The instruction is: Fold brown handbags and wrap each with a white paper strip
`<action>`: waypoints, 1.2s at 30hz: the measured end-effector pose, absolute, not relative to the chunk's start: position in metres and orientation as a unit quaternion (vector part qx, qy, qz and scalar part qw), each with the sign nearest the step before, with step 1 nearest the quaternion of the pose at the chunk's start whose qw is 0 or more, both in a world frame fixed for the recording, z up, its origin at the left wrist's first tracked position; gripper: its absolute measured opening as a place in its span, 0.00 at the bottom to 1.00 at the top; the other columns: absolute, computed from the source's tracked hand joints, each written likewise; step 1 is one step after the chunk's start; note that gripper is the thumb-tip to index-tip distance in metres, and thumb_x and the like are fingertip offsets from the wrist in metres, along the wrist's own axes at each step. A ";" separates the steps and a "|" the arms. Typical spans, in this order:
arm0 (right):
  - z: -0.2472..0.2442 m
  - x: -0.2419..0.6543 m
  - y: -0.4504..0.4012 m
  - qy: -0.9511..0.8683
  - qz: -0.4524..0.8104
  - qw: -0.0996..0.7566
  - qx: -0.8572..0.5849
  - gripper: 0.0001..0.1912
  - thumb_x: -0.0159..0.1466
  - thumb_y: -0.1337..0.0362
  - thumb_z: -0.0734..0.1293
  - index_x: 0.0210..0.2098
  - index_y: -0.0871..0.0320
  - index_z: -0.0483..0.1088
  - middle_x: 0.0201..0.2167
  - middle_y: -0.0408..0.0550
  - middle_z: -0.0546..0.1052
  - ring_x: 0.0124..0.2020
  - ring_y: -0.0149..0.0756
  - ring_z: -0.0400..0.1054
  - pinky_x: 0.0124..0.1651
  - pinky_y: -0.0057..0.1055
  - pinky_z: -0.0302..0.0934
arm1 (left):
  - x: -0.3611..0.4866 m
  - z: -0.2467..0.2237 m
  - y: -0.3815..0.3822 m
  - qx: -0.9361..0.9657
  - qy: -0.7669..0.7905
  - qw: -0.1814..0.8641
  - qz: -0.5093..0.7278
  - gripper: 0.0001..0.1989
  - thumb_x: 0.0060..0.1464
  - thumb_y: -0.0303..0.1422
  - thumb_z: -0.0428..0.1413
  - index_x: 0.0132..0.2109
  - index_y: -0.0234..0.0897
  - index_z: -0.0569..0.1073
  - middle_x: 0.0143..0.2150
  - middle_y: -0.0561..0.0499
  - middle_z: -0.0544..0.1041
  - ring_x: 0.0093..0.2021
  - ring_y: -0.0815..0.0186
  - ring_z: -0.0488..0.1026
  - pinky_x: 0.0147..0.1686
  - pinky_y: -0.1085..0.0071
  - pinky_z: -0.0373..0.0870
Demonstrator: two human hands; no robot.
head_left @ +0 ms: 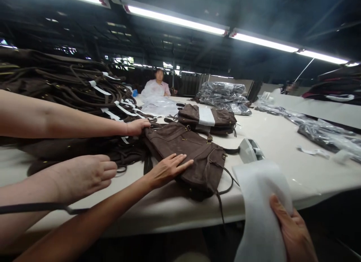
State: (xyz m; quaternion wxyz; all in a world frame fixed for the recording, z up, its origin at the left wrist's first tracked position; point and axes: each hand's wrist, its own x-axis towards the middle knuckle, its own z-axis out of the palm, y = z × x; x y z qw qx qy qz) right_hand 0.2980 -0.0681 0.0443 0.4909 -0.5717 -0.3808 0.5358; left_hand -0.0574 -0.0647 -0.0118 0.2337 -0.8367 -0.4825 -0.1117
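Seemingly, a brown fabric bag [201, 151] is steadied by the open left hand [166, 170]. Beside it, white sheeting [258, 198] is gripped by the right hand [295, 230].

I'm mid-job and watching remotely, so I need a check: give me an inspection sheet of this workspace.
Surface: smooth white table, partly covered.
Job's things: soft dark-brown bag with buckled straps; translucent white flexible strip.
Clutter: brown bundle with a white band; grey plastic dispenser-like object; tall stack of dark-brown bags; stack in shiny clear plastic.
Hands: left hand flat on the bag; right hand gripping the strip; co-worker's hand at the bag's corner.
Cables: none certain; dark thin strip at lower left, strap or cable, cannot tell.
Surroundings: white tube lights overhead; person in pale top across the table.
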 end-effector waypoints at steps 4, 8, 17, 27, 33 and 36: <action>0.020 0.301 -0.057 -0.371 0.555 0.456 -0.589 0.37 0.53 0.43 0.71 0.54 0.62 0.69 0.13 0.40 0.72 0.13 0.39 0.65 0.14 0.31 0.59 | -0.056 -0.009 -0.049 -0.848 -0.461 0.215 -0.148 0.20 0.64 0.25 0.43 0.60 0.36 0.66 0.56 0.43 0.74 0.53 0.62 0.74 0.53 0.63 0.70; 0.000 0.305 -0.044 -0.374 0.596 0.396 -0.590 0.43 0.50 0.40 0.72 0.56 0.64 0.67 0.20 0.45 0.77 0.22 0.45 0.72 0.19 0.32 0.65 | -0.061 -0.024 -0.046 -0.850 -0.470 0.164 -0.171 0.18 0.61 0.23 0.46 0.56 0.34 0.69 0.50 0.46 0.79 0.45 0.67 0.78 0.44 0.73 0.75; -0.019 0.337 -0.031 -0.380 0.504 0.433 -0.644 0.43 0.51 0.37 0.69 0.54 0.64 0.70 0.40 0.52 0.81 0.43 0.52 0.75 0.31 0.31 0.71 | -0.049 -0.048 -0.064 -0.819 -0.501 0.186 -0.209 0.21 0.62 0.22 0.44 0.60 0.34 0.67 0.55 0.41 0.75 0.55 0.61 0.73 0.54 0.63 0.71; -0.044 0.337 -0.039 -0.371 0.541 0.450 -0.606 0.39 0.53 0.39 0.68 0.52 0.63 0.71 0.41 0.54 0.81 0.43 0.53 0.75 0.36 0.36 0.73 | -0.041 -0.046 -0.089 -0.806 -0.528 0.198 -0.179 0.27 0.57 0.18 0.42 0.63 0.34 0.62 0.61 0.44 0.70 0.63 0.62 0.64 0.62 0.54 0.64; -0.049 0.328 -0.029 -0.407 0.500 0.454 -0.616 0.35 0.52 0.40 0.68 0.48 0.62 0.74 0.41 0.54 0.81 0.47 0.55 0.73 0.40 0.39 0.73 | -0.033 -0.051 -0.094 -0.766 -0.557 0.228 -0.226 0.32 0.53 0.16 0.41 0.66 0.31 0.56 0.63 0.40 0.67 0.66 0.60 0.58 0.63 0.52 0.62; -0.031 0.312 -0.019 -0.394 0.525 0.467 -0.593 0.37 0.51 0.39 0.69 0.48 0.64 0.74 0.41 0.55 0.81 0.47 0.54 0.73 0.40 0.37 0.72 | -0.029 -0.048 -0.097 -0.756 -0.556 0.235 -0.255 0.33 0.55 0.17 0.42 0.68 0.34 0.52 0.65 0.40 0.64 0.68 0.57 0.55 0.63 0.48 0.61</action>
